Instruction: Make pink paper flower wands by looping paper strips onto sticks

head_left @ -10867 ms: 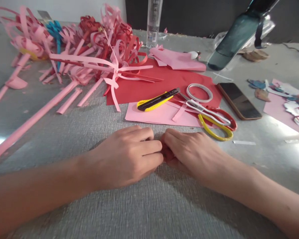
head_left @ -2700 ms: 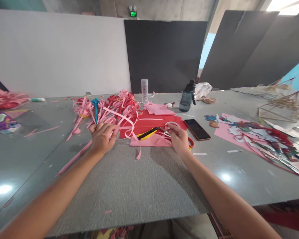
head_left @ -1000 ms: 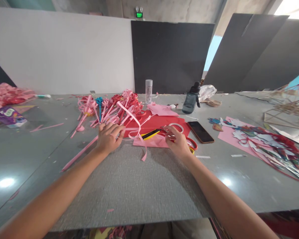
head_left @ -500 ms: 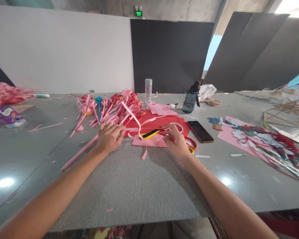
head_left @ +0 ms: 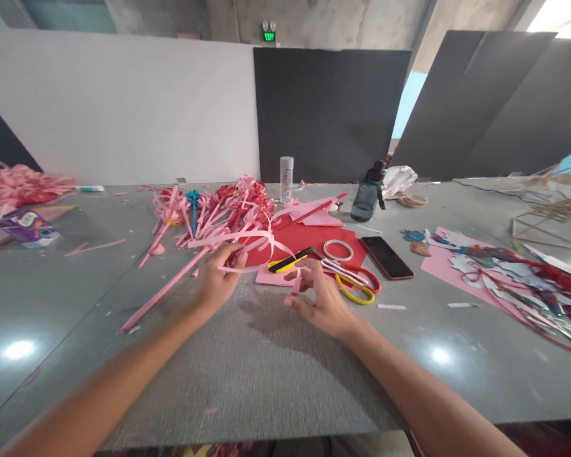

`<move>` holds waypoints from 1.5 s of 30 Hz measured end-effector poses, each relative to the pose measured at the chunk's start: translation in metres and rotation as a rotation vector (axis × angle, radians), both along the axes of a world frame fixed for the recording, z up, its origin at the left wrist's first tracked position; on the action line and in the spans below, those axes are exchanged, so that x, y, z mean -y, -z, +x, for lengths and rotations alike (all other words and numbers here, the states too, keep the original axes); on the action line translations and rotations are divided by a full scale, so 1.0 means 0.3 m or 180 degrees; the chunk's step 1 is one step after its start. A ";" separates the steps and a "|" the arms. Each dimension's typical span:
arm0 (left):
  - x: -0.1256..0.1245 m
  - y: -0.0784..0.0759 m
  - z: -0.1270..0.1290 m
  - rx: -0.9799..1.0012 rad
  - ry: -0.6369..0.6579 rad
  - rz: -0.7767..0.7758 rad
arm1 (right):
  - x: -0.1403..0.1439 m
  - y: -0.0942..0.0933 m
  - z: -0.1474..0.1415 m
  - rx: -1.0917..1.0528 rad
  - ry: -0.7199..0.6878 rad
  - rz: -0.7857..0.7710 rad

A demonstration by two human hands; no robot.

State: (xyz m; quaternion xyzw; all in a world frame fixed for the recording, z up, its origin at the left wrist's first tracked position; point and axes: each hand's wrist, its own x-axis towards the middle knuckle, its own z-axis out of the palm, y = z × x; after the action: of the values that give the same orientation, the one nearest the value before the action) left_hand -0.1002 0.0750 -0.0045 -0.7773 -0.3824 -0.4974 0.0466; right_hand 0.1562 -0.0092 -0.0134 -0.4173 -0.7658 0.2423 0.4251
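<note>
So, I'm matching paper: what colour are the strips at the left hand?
The paper strips are pale pink; the head view shows them best.

Getting even, slightly muted light overall. Blowing out to white in the top right corner, and picking up two hot glare spots on the grey tabletop (head_left: 247, 393). Casting soft, fuzzy shadows under the right hand (head_left: 321, 297). Bowing wide-angle style toward the edges, smearing the left forearm (head_left: 114, 384), going mushy on fine detail.

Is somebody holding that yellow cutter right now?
No, the yellow cutter lies on the paper sheets, just beyond the right hand, while the left hand holds pink paper strips.
</note>
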 end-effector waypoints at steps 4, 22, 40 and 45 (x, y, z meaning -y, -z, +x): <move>0.072 -0.023 0.059 0.0687 0.0348 -0.0878 | 0.001 -0.004 -0.010 -0.0494 0.0367 0.0008; 0.261 0.008 0.198 0.1743 0.1947 -0.4120 | -0.040 -0.092 0.075 -0.3396 0.0553 -0.0671; 0.271 0.037 0.213 0.1815 0.2087 -0.4161 | -0.026 -0.111 0.079 -0.3462 0.0462 -0.0878; 0.274 0.022 0.220 0.2035 0.1947 -0.4215 | -0.023 -0.104 0.079 -0.3295 0.0385 -0.0811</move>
State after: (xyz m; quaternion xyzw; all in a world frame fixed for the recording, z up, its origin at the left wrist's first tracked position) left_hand -0.0343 -0.0071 -0.0112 -0.5335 -0.3630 -0.3564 -0.6757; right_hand 0.1798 -0.0023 0.0178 -0.3350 -0.3952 0.4824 0.7063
